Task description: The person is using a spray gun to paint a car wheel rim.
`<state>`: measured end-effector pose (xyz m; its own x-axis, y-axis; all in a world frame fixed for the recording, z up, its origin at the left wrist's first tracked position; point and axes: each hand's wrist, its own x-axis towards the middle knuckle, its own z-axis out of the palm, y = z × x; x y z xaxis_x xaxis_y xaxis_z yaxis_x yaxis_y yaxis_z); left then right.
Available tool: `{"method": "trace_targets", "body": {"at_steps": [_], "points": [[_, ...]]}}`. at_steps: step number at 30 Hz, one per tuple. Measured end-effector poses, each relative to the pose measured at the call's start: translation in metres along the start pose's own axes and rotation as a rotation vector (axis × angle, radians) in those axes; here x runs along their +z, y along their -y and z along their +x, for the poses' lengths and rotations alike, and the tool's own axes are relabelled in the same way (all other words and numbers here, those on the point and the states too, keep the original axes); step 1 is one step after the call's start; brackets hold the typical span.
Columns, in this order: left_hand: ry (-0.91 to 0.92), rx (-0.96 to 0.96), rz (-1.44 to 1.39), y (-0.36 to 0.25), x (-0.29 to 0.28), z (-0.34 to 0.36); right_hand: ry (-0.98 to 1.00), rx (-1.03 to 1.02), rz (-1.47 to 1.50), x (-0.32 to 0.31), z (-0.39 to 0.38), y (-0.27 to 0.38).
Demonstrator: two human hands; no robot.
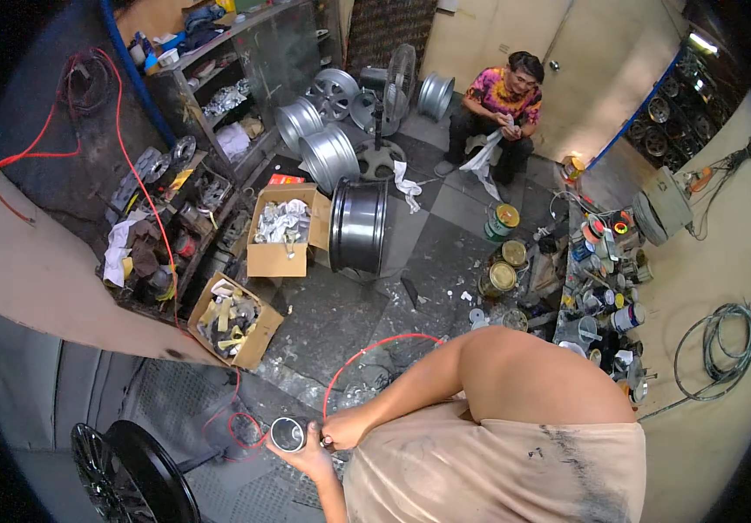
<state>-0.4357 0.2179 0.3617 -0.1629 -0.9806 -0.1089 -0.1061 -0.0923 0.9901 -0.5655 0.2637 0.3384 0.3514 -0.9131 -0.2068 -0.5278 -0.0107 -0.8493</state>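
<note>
beige shirt [497, 471] and right arm [515, 366] nearest; cup sits at the left hand, right hand beside it

step in hand, by the look of it: handling an open round cup [288, 434] with two hands brought together. cup is low in view, left of centre, mouth toward the camera, pale rim, greyish inside. contents: can't tell.

grip: left hand [310, 457] is clamped on the cup, wrapped round its side, thumb on the side toward the right hand. no visible gap to speak of. right hand [347, 429] is just beside it, back up, looks curled at a small dark part [327, 442]. fingers mostly hidden, so can't tell if they're clamped on it, or if that part joins the cup.

red hose [410, 336] arcs in to the right hand; coupling not visible.

next move, as a judgement: calls for a level cup, a steady left hand and slack in the hose so nothing tugs. black wheel [153, 475] is at lower left, well apart from both hands.
</note>
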Motion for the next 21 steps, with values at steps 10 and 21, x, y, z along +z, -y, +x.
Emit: {"method": "trace_targets", "body": {"at_steps": [10, 21], "points": [[-0.160, 0.093, 0.119, 0.019, -0.032, 0.018, 0.302, -0.440, 0.045, -0.036, 0.032, -0.004], [-0.308, 0.123, 0.584, -0.023, -0.069, -0.037, 0.418, -0.164, -0.044, -0.009, 0.077, 0.022]]}}
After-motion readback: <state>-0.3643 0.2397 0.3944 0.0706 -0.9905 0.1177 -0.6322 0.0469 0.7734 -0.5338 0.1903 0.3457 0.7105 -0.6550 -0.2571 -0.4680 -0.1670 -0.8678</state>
